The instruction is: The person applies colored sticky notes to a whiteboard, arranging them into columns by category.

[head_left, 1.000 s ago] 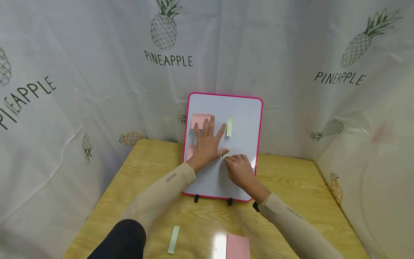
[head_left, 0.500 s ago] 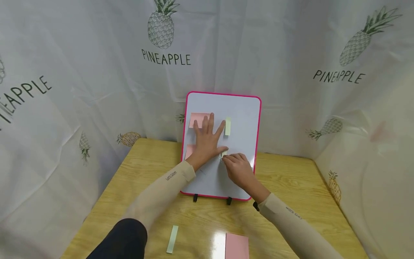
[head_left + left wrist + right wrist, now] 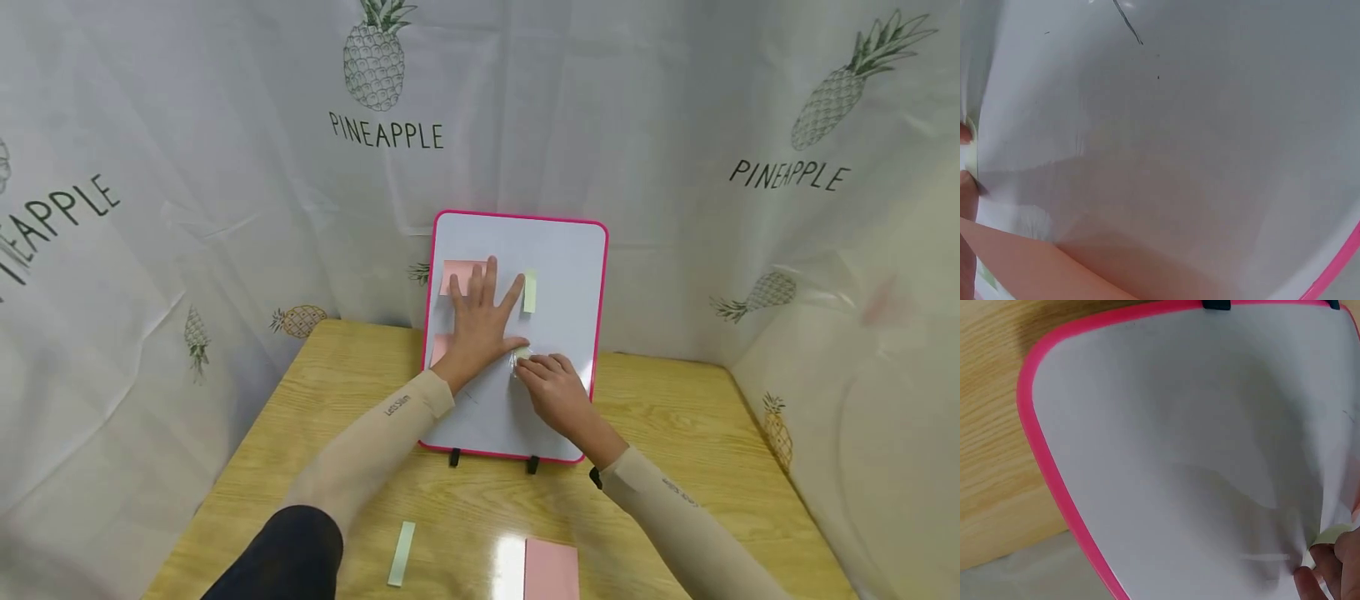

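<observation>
A whiteboard (image 3: pixel 558 250) with a pink frame stands propped on the table. My left hand (image 3: pixel 480 329) rests spread on it, fingers straight, partly covering an upper pink sticky note (image 3: pixel 452 271) and a lower pink sticky note (image 3: pixel 439 346). Low on the board, my right hand (image 3: pixel 557 390) pinches a pale green sticky strip (image 3: pixel 1333 534) between thumb and fingers, close beside the left thumb. Shiny wrinkles (image 3: pixel 515 362) show on the board's surface around that strip. Another green strip (image 3: pixel 530 292) is stuck upright higher up, next to the left index fingertip.
On the wooden table (image 3: pixel 675 433), a loose green strip (image 3: pixel 401 553) lies at the front, left of a pink sticky pad (image 3: pixel 551 571). Two black feet (image 3: pixel 532 464) hold the board's lower edge. A pineapple-print curtain (image 3: pixel 637 125) hangs close behind the table.
The right fingers have shifted slightly at the low green strip, and the shiny wrinkles beside it show more. The left hand stays spread in the same place.
</observation>
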{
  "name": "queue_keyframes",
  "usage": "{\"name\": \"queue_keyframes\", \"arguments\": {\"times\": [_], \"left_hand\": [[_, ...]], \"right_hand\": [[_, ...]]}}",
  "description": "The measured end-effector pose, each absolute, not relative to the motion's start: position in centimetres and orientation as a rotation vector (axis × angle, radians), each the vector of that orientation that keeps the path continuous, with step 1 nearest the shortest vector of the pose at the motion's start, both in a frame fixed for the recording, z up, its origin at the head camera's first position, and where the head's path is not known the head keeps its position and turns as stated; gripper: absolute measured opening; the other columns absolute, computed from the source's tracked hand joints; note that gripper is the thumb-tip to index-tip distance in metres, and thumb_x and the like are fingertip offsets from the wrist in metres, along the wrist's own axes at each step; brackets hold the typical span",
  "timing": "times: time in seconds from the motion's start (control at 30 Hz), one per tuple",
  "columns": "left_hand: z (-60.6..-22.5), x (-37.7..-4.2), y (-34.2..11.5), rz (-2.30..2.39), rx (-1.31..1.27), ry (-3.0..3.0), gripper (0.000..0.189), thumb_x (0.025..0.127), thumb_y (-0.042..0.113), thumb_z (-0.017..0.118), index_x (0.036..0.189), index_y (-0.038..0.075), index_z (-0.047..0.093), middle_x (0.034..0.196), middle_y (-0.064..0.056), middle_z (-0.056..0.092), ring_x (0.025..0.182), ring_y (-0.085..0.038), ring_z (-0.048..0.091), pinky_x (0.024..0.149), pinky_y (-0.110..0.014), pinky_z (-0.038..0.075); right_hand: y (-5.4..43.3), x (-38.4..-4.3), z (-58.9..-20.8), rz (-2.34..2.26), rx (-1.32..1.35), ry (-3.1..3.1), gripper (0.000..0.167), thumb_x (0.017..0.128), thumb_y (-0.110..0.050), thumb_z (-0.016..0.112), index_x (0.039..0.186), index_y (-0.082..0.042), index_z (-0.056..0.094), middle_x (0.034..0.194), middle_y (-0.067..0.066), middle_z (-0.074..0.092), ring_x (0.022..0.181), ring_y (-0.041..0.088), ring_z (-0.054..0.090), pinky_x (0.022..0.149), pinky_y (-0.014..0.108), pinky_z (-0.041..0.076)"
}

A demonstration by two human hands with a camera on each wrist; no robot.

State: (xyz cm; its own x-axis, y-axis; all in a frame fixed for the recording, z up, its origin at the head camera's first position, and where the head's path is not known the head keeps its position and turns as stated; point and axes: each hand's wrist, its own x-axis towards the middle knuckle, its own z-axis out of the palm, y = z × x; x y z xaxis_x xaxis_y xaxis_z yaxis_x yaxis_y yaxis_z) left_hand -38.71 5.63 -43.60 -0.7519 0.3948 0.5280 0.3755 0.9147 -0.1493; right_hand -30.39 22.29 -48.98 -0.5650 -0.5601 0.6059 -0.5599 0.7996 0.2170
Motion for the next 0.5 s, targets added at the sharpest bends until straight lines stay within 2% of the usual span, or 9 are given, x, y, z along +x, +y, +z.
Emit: {"name": "queue_keyframes", "arguments": {"times": [0.23,0.5], "left_hand": [[-43.9,-38.7,5.76,0.087,-0.541,-2.515,0.116,0.072,0.084,0.06,0.16,0.033,0.004,0.164,-0.021,-0.011,0.151,-0.04,0.002,0.114,-0.07,0.008],[-43.81,-38.88,5.78,0.023,-0.552,-2.464,0.118,0.069,0.08,0.067,0.16,0.033,0.008,0.164,-0.021,-0.012,0.151,-0.04,0.002,0.114,-0.07,0.006]], "right_hand": [[22.47,-29.83,-49.87,0.015,0.832,-2.303,0.025,0.084,-0.005,0.075,0.109,-0.007,0.075,0.11,0.006,0.075,0.106,0.027,0.068,0.094,0.046,0.049],[22.29,-30.47,-49.07,0.074,0.814,-2.293,0.031,0.087,-0.012,0.073,0.117,-0.006,0.072,0.12,0.009,0.072,0.111,0.029,0.066,0.097,0.047,0.046]]}}
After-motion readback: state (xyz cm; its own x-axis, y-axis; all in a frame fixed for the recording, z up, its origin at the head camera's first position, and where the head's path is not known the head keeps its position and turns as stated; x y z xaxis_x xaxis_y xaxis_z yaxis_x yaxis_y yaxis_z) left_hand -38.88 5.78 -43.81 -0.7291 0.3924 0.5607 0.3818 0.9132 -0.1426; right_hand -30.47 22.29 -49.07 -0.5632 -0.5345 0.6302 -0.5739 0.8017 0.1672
